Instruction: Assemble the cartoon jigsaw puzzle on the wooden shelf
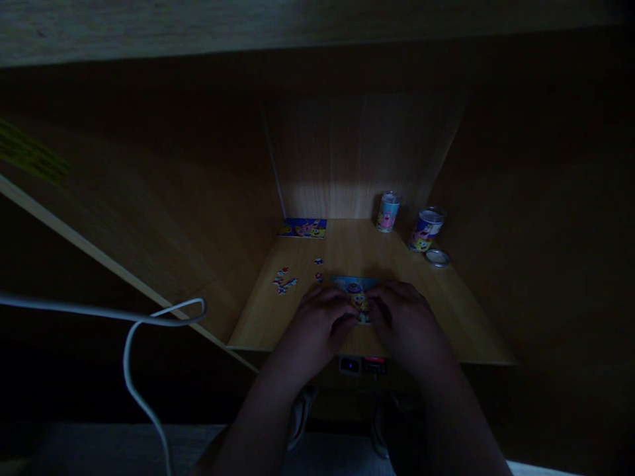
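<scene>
Left hand (317, 324) and right hand (407, 324) close together, not apart, both low on a puzzle (353, 285) at the front of the desk (436, 317). Fingers (342, 322) down on the puzzle, but a real pinch or just a light touch? Too dark to tell. Puzzle small and flat, half under the hands, with a blue edge, a yellow cartoon sponge in the middle, and bits of pink and red. Just left of it, loose pieces (284, 281) in a small scatter, and two more bits (318, 270) nearer. Far back by the wall, a picture card (302, 228) in the same bright colors. Off to the right, a can (387, 213), another can (425, 231), and a round metal lid (437, 258) flat on the desk. Off to the left, a white cord (129, 360) in a loop.
</scene>
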A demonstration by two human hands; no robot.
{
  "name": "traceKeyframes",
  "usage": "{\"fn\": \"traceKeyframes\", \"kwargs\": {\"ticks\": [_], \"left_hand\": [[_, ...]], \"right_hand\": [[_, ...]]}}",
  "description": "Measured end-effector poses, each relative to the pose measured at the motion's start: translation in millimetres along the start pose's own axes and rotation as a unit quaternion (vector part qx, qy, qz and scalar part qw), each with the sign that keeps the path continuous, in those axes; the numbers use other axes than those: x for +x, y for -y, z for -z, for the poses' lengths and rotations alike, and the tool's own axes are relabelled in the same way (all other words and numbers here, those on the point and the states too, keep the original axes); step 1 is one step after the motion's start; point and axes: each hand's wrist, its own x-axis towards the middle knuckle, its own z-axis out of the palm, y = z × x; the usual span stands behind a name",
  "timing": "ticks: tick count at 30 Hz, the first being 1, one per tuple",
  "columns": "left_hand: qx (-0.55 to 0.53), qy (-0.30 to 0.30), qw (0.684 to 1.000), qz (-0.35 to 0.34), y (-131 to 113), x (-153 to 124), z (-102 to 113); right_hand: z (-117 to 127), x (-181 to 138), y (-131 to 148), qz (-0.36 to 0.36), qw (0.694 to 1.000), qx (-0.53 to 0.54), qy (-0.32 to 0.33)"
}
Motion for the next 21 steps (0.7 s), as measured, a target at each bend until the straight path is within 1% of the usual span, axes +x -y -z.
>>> {"fn": "traceKeyframes", "kwargs": {"ticks": [7,9,13,15,19,21], "left_hand": [[-0.004,-0.008,1.0,-0.002,-5.0,0.8,2.2],[-0.018,-0.023,1.0,-0.001,-4.2,0.5,2.3],[-0.046,-0.071,0.996,0.016,1.0,-0.5,1.2],[-0.041,-0.066,0.997,0.016,2.1,-0.5,0.9],[-0.004,-0.02,1.0,0.01,-2.0,0.8,1.0],[0.016,-0.01,1.0,0.012,-4.7,1.4,1.0]], "right_hand": [[-1.1,-0.5,-0.1,0.002,1.0,0.002,-0.003],[-0.9,-0.4,-0.1,0.002,1.0,0.005,-0.004],[-0.8,-0.1,-0.2,0.007,1.0,0.012,-0.003],[-1.0,0.0,-0.5,0.012,1.0,0.014,-0.001],[-0.7,0.2,-0.8,0.015,1.0,0.018,0.003],[-0.6,0.4,-0.8,0.014,1.0,0.019,0.002]]}}
